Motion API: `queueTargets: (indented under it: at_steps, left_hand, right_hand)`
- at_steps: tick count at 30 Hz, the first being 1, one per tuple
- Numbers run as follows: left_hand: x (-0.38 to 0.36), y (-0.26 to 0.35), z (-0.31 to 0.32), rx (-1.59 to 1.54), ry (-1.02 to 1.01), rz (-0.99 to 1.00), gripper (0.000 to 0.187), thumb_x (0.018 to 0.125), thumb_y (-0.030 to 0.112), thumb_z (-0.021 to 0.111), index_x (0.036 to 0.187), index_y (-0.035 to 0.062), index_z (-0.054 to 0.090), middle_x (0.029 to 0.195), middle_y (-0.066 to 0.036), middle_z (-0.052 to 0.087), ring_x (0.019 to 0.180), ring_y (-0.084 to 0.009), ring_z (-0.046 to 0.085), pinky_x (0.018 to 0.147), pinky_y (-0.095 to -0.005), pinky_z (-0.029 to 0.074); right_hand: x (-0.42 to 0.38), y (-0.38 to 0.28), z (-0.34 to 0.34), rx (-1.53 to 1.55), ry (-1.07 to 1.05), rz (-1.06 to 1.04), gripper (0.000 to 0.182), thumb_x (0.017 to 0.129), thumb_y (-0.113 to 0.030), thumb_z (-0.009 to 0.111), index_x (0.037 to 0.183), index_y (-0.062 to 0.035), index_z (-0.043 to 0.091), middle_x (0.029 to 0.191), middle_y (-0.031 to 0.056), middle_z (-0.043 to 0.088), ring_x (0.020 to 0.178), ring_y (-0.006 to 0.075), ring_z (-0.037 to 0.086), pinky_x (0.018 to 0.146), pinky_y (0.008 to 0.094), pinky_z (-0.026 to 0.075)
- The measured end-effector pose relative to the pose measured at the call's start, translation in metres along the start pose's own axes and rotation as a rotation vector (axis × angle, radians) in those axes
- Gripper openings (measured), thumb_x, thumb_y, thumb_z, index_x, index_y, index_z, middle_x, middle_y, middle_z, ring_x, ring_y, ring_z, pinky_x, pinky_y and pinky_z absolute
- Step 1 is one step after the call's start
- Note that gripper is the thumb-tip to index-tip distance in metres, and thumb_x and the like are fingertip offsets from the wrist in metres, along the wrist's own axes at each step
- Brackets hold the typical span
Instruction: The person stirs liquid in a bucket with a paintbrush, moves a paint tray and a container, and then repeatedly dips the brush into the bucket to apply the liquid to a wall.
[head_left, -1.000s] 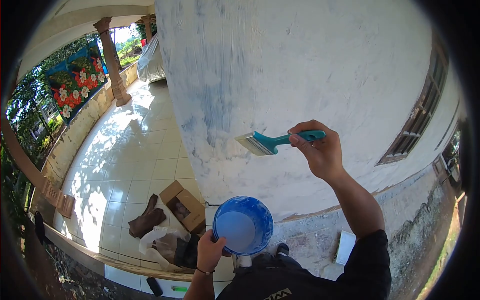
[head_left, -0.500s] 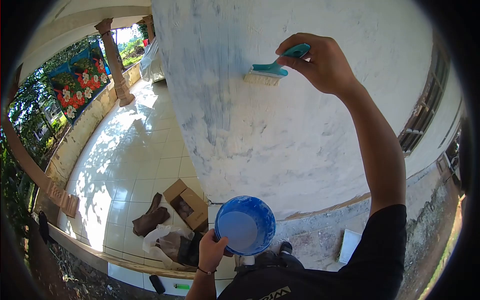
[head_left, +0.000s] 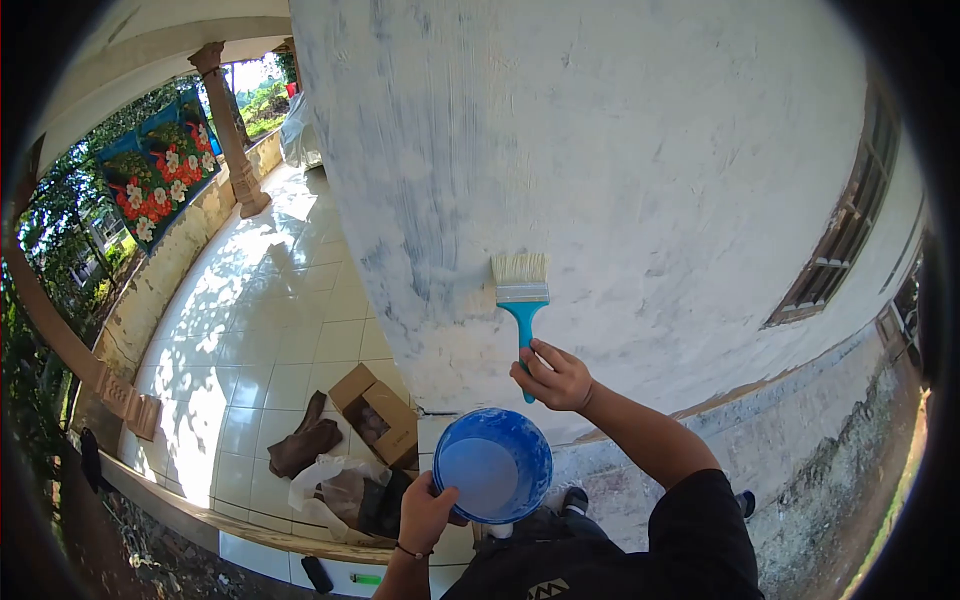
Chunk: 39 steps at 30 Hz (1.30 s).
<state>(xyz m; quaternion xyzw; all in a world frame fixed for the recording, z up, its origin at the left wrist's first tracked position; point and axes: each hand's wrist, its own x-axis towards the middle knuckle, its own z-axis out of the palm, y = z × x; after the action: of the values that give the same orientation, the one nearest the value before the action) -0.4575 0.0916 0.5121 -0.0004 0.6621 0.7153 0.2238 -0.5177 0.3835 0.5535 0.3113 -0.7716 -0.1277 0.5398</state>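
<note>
My right hand (head_left: 556,375) is closed round the turquoise handle of a wide paintbrush (head_left: 522,290). The brush points up, its pale bristles over the lower part of the white wall (head_left: 620,220), where grey-blue streaks show through. My left hand (head_left: 427,516) grips the rim of a blue bucket (head_left: 545,462), thumb over the edge and fingers hidden beneath. Pale, whitish paint (head_left: 478,474) lies inside the bucket, with splashes on its inner walls.
On the tiled floor (head_left: 300,340) to the left are an open cardboard box (head_left: 398,425), a brown bag (head_left: 303,448) and a plastic bag (head_left: 325,490). A barred window (head_left: 835,255) is set in the wall at right. A flowered cloth (head_left: 160,175) hangs beyond a pillar (head_left: 232,140).
My right hand has brought the paintbrush down from high on the wall to just above the bucket, and the bristles have turned from downward to upward. My left hand still holds the bucket.
</note>
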Motion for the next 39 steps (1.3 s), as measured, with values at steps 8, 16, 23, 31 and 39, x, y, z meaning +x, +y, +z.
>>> queueTargets:
  at_steps: [8, 16, 23, 31, 39]
  left_hand:
    - [-0.002, -0.003, 0.0, 0.004, -0.006, -0.015, 0.022, 0.079, 0.004, 0.056, 0.095, -0.0107, 0.056, 0.076, -0.012, 0.063, 0.056, -0.0185, 0.064, 0.046, -0.0277, 0.056]
    - [0.0, 0.016, 0.002, -0.016, -0.015, -0.004, 0.022, 0.081, 0.003, 0.054, 0.099, -0.0089, 0.056, 0.081, -0.011, 0.063, 0.058, -0.0154, 0.064, 0.046, -0.0252, 0.055]
    - [-0.007, 0.039, 0.004, 0.016, -0.029, 0.115, 0.016, 0.083, 0.004, 0.054, 0.096, -0.0057, 0.056, 0.078, -0.008, 0.063, 0.058, -0.0115, 0.063, 0.047, -0.0233, 0.054]
    - [-0.024, 0.059, 0.005, -0.012, -0.053, 0.253, 0.014, 0.082, -0.002, 0.054, 0.095, -0.0047, 0.055, 0.081, -0.007, 0.063, 0.063, -0.0085, 0.061, 0.052, -0.0217, 0.052]
    - [-0.024, 0.06, 0.004, 0.016, -0.071, 0.31, 0.017, 0.081, -0.002, 0.056, 0.097, -0.0047, 0.055, 0.086, -0.005, 0.063, 0.076, -0.0057, 0.057, 0.069, -0.0218, 0.047]
  right_hand:
    - [-0.006, -0.022, -0.04, 0.281, -0.13, 0.177, 0.022, 0.072, -0.009, 0.07, 0.093, -0.006, 0.064, 0.09, 0.0083, 0.06, 0.086, 0.023, 0.062, 0.07, 0.0308, 0.056]
    - [0.063, 0.008, -0.137, 0.719, 0.093, 0.774, 0.02, 0.073, 0.001, 0.075, 0.09, -0.0032, 0.066, 0.081, 0.0109, 0.065, 0.071, 0.0216, 0.066, 0.06, 0.0287, 0.053]
    - [0.077, -0.014, -0.145, 1.169, -0.365, 0.653, 0.019, 0.072, -0.005, 0.077, 0.087, -0.0059, 0.067, 0.079, 0.0077, 0.065, 0.069, 0.0213, 0.064, 0.058, 0.03, 0.051]
    - [0.076, -0.043, -0.114, 1.125, -0.489, 0.454, 0.02, 0.071, -0.01, 0.075, 0.087, -0.0055, 0.065, 0.077, 0.005, 0.061, 0.075, 0.0236, 0.06, 0.065, 0.0342, 0.05]
    - [0.071, -0.051, -0.103, 1.058, -0.533, 0.451, 0.02, 0.07, -0.011, 0.077, 0.086, -0.0071, 0.067, 0.081, 0.0036, 0.066, 0.076, 0.0206, 0.061, 0.065, 0.0327, 0.052]
